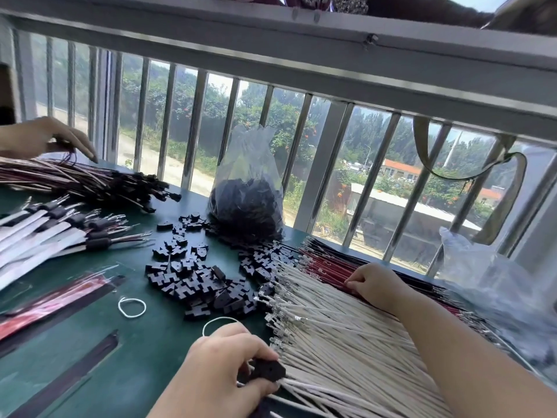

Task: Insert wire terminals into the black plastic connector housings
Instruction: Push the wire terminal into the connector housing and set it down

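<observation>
My left hand [223, 366] grips a black connector housing [268, 370] at the near edge of the table, with a white wire running from it. My right hand [376, 283] reaches over a fanned bundle of white wires [337, 333] and pinches at the red wires [328, 267] beside them; black wires [340, 251] lie beyond. The wires' metal terminals point left. A loose pile of black housings [205, 285] lies in the middle of the green table [141, 342].
A clear bag of black housings [247, 203] stands by the barred window. Finished harnesses [90, 179] and white-sleeved cables [45, 233] lie at the left, where another person's hand [45, 137] works. Two white rubber bands [131, 307] and a crumpled plastic bag [488, 282] are also there.
</observation>
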Tool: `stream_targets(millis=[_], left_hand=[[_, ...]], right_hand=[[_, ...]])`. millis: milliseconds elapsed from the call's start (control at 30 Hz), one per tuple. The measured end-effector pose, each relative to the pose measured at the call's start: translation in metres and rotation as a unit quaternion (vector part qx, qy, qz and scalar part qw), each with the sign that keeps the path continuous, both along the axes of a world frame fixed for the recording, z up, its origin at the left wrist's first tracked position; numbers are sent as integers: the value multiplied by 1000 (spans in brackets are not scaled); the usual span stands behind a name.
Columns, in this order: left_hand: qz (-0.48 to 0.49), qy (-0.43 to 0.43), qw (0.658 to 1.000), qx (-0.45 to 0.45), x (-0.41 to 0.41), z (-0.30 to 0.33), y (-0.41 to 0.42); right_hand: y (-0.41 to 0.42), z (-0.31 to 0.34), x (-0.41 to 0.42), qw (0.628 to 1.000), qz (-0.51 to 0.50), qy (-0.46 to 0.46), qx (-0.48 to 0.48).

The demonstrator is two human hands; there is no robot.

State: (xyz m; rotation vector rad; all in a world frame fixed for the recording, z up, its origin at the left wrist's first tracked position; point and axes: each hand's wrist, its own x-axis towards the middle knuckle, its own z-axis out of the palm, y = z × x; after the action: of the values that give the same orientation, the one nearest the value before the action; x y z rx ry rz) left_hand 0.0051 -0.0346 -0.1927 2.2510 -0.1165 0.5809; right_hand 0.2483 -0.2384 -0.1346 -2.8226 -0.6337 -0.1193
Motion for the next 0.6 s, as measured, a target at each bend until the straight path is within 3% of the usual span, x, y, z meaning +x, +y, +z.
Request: stream_targets(millis=[267,467,600], left_hand=[[7,4,1000,-5,1,-1,-1],[9,13,1000,-23,-1,-4,0],[8,21,999,-28,-2,-4,0]], right_hand=[[4,-13,-6,989,5,-147,-1],[2,-10,-2,998,24,-58,5],[8,-6,-3,995,19,-80,-63]])
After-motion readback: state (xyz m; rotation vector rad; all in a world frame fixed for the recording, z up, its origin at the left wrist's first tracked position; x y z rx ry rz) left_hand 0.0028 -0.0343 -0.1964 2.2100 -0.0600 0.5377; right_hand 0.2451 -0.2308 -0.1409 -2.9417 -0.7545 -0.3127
